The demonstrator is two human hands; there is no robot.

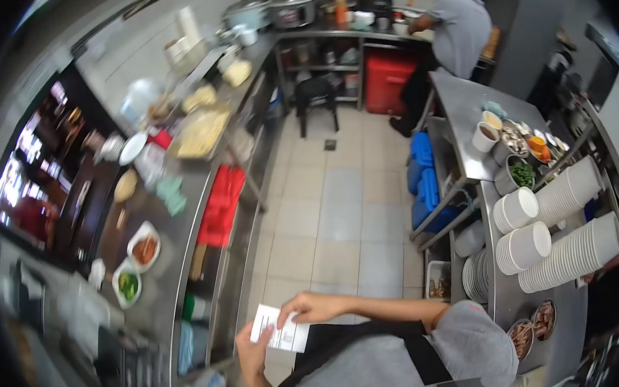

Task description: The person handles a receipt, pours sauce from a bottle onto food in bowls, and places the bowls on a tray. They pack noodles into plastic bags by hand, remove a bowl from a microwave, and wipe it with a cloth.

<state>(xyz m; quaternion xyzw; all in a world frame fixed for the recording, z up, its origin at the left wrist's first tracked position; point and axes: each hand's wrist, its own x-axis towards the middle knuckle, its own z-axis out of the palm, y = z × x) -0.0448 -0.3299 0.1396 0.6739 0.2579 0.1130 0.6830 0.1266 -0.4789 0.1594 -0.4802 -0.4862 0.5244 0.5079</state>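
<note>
A white printed paper slip (290, 337) is held in front of my body, at the bottom centre of the head view. My left hand (251, 352) grips its left edge, with the thumb lying over the printed face. From the right, my right hand (310, 307) reaches across with curled fingers and pinches the slip's upper part. The printing is too small to read.
The left counter (157, 274) bears a tray of yellow food (202, 135), a green cloth (171, 196) and two small bowls of food. Stacked white bowls (570, 253) line the right-hand counter. A tiled aisle (312, 229) leads to a co-worker (460, 29) at the back.
</note>
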